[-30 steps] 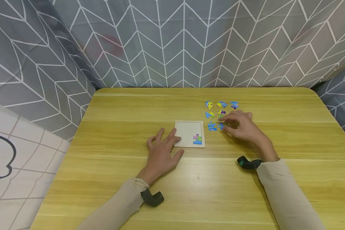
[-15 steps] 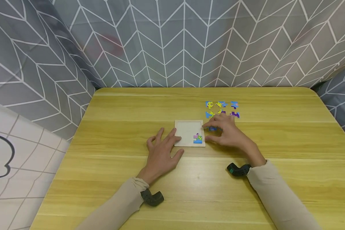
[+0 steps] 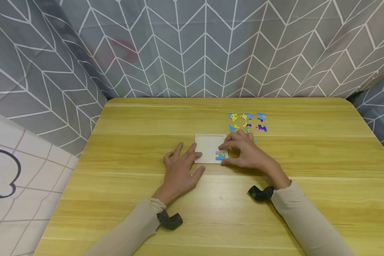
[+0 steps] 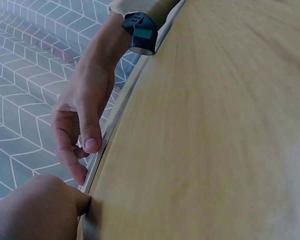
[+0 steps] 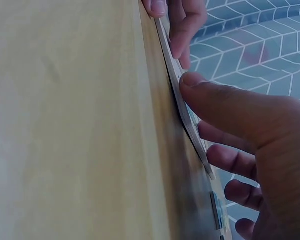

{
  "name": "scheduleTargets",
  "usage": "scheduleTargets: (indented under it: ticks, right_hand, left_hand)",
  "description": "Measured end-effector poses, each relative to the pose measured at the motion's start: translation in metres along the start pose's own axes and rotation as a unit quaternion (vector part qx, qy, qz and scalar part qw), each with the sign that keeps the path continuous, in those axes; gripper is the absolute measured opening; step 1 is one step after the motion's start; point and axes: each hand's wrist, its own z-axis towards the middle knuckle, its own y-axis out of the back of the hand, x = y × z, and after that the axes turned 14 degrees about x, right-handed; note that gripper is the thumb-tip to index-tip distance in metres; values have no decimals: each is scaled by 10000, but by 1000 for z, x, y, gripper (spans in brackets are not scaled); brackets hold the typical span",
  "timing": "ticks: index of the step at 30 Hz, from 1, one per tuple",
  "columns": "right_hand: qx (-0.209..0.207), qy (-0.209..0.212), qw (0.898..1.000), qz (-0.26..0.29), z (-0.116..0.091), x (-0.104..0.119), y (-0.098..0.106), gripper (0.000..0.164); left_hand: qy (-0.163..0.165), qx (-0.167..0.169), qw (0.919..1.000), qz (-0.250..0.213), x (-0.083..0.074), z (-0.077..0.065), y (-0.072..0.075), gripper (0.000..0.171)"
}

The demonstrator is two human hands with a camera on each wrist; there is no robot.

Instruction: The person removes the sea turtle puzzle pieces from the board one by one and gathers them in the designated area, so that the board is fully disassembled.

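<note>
A shallow wooden puzzle tray (image 3: 208, 145) lies on the table in the head view, with a blue, green and purple jigsaw piece (image 3: 220, 155) in its lower right corner. My left hand (image 3: 180, 172) lies spread, its fingertips on the tray's left edge. Over the tray's right side is my right hand (image 3: 246, 151), thumb and index finger apart, at the near and far sides of that piece. In the right wrist view the right thumb (image 5: 210, 92) overlaps the tray's edge (image 5: 177, 97). No piece shows between the right fingertips.
Several loose jigsaw pieces lie in rows behind the right hand, among them a yellow and blue one (image 3: 233, 117) and a purple one (image 3: 261, 128). The right hand hides part of the nearest row. A patterned grey curtain (image 3: 192, 49) hangs behind the wooden table (image 3: 140, 121).
My right hand has moved left and nearer from the loose pieces to the tray's lower right corner, uncovering the purple piece. My left hand has stayed in place.
</note>
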Motion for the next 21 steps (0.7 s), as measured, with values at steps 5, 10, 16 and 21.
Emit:
scheduleTargets:
  ticks: [5,10,16,21]
  right_hand:
    - [66,-53,10000,21,0,2,0,41]
    - [148,-115,9998,26,-1,2,1,42]
    - [154,-59,9999,44,-2,1,0,41]
    - [162,-39,9999,22,-2,1,0,41]
  left_hand:
    - [6,16,10000,0,0,0,0,40]
    - [6,2,10000,20,0,0,0,40]
    - [20,23,10000,46,0,-1,0,40]
    - [30,20,10000,55,-1,-1,0,40]
